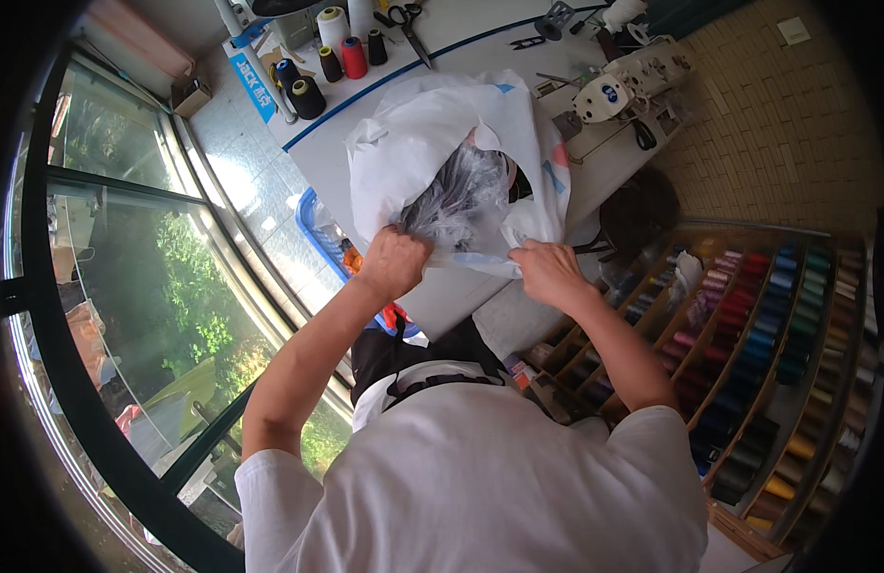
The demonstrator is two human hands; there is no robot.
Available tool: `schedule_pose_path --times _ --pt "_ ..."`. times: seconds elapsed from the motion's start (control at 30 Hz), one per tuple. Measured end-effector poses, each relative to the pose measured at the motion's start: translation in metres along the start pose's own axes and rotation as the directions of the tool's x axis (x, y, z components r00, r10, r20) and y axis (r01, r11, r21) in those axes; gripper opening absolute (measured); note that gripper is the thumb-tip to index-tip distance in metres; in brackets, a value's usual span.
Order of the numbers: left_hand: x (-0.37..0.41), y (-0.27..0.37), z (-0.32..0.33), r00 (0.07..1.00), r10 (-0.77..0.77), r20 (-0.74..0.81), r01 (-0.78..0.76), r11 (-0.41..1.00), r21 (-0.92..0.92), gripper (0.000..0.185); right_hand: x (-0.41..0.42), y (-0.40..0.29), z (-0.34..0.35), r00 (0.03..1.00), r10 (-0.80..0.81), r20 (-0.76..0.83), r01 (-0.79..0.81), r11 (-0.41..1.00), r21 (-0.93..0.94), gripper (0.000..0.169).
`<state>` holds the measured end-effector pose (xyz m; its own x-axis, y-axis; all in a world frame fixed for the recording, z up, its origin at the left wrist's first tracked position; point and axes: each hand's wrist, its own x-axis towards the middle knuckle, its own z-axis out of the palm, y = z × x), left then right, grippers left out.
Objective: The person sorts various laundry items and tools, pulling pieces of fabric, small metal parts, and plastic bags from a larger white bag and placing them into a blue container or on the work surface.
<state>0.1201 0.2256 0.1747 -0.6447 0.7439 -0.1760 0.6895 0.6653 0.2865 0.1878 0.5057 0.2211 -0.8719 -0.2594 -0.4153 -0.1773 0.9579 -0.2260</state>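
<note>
A large white plastic bag [406,154] lies on the sewing table [449,297], its mouth spread towards me. My left hand [397,263] grips the left side of the rim, knuckles up. On the other side my right hand [549,271] pinches a bunched fold of the same rim. Between the hands, a clear plastic wrapping [465,197] with dark contents shows inside the opening. What those contents are, I cannot tell.
Thread cones [354,57] and scissors [410,32] stand or lie at the back. A sewing machine [614,93] sits to the right. Below the table's left edge is a blue basket [307,215]. A thread rack [743,344] fills the right; a window [163,272] lines the left.
</note>
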Motion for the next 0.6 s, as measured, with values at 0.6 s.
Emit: schedule_pose_path --times 0.6 --pt "0.047 0.008 -0.073 0.89 -0.354 -0.288 0.436 0.846 0.306 0.058 0.093 0.078 -0.128 0.895 0.162 -0.414 -0.126 0.985 0.114 0.024"
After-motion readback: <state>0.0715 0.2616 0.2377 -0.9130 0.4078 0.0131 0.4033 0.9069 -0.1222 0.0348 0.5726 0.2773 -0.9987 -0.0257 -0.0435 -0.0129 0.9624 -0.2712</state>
